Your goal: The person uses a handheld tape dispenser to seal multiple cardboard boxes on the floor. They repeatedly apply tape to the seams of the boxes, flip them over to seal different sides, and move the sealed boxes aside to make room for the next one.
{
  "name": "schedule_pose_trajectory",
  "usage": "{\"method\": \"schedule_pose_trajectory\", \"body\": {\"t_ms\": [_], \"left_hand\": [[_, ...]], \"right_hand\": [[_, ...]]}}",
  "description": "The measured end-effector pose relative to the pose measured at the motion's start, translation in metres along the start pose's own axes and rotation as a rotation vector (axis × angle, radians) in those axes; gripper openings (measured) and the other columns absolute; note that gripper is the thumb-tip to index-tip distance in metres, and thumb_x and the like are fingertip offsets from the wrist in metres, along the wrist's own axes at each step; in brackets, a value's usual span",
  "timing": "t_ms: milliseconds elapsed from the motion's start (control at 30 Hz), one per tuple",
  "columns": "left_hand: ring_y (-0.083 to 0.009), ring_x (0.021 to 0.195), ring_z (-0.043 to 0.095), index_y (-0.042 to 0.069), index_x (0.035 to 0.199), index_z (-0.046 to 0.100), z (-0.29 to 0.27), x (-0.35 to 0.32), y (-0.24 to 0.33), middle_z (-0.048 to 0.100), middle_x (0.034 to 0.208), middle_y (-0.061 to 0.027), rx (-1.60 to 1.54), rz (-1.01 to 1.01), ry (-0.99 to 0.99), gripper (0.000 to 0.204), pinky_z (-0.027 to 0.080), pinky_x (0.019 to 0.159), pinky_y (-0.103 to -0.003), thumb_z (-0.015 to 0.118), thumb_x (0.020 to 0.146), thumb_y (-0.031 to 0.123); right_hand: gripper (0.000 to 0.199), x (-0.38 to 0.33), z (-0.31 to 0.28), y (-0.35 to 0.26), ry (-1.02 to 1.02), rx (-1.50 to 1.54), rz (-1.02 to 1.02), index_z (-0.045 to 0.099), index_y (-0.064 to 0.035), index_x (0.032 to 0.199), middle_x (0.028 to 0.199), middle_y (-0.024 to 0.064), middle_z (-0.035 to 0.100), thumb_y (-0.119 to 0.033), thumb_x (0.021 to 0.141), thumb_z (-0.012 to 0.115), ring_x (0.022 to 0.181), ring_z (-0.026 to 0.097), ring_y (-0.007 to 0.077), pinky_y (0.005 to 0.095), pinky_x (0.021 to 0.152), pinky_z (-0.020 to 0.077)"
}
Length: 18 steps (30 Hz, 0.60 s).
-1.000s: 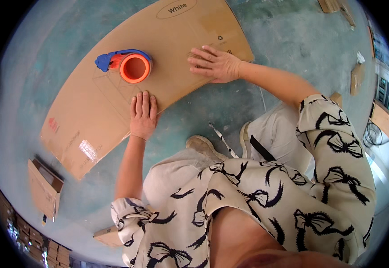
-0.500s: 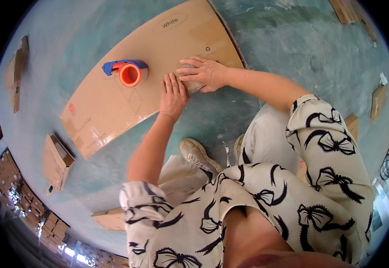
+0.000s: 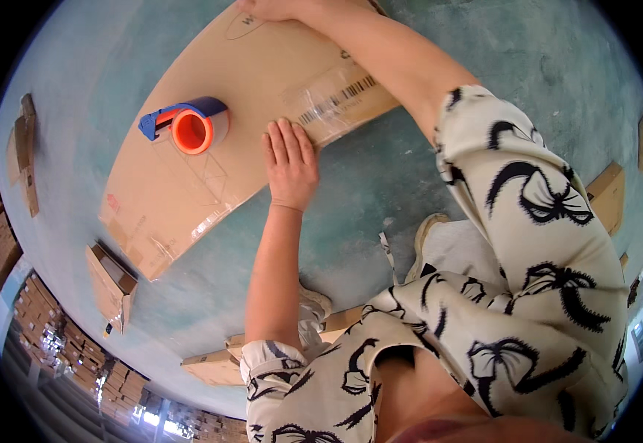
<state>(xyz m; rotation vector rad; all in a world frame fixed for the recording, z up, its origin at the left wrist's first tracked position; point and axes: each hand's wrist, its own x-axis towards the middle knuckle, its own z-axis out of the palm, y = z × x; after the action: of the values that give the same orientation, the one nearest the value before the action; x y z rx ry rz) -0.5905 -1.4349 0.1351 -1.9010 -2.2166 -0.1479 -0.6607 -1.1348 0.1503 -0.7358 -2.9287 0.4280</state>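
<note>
- Left hand (image 3: pixel 290 159) lies flat, palm down, fingers straight and together, on the near edge of the flattened cardboard box (image 3: pixel 188 177); it grips nothing.
- Right hand (image 3: pixel 277 9) is at the box's far edge, mostly cut off at the top of the frame; open or closed cannot be told.
- Box rests on the floor (image 3: pixel 528 81), long axis running from lower left to upper right.
- Tape dispenser (image 3: pixel 188 127) sits on the box, left of the left hand, apart from it; the left hand is nearer.
</note>
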Motion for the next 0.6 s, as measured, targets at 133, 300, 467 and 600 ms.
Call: {"method": "schedule_pose_trajectory", "body": {"t_ms": [133,300,467,600], "left_hand": [[-0.04,0.12,0.048,-0.003,0.122,0.053,0.002,-0.008,0.004,0.048,0.133,-0.025,-0.042,0.035,0.063,0.046,0.036,0.102,-0.053,0.062,0.085,0.023],[-0.0352,0.122,0.046,0.026,0.126,0.056,0.006,-0.004,-0.006,0.048,0.134,-0.0171,-0.156,0.141,0.161,0.047,0.033,0.103,-0.055,0.061,0.08,0.018],[-0.0364,0.123,0.044,0.026,0.132,0.051,0.009,-0.016,-0.017,0.047,0.135,-0.0138,-0.207,0.129,0.154,0.059,0.03,0.104,-0.059,0.061,0.075,0.015],[-0.0375,0.124,0.043,0.025,0.131,0.052,0.011,-0.007,-0.006,0.048,0.133,-0.0135,-0.247,0.193,0.118,0.057,0.028,0.105,-0.063,0.06,0.075,0.016]], "right_hand": [[0.058,-0.022,-0.011,0.001,-0.055,-0.107,0.018,0.059,-0.002,0.119,0.128,0.0185,0.055,-0.049,0.086,0.053,0.126,0.044,0.0315,0.0458,0.108,0.0273],[0.055,-0.016,0.016,0.028,0.143,-0.167,-0.01,0.062,-0.0055,0.115,0.122,0.0172,0.059,-0.051,0.085,0.053,0.122,0.047,0.0315,0.0459,0.106,0.0297],[0.062,-0.033,-0.031,-0.065,-0.305,0.191,0.016,0.062,-0.0072,0.112,0.115,0.0161,0.06,-0.06,0.079,0.058,0.11,0.052,0.0292,0.0429,0.095,0.0382],[0.066,-0.034,-0.044,-0.14,-0.568,0.454,-0.058,0.063,-0.0029,0.087,0.073,0.0094,0.06,-0.063,0.063,0.073,0.062,0.057,0.0215,0.0333,0.056,0.046]]}}
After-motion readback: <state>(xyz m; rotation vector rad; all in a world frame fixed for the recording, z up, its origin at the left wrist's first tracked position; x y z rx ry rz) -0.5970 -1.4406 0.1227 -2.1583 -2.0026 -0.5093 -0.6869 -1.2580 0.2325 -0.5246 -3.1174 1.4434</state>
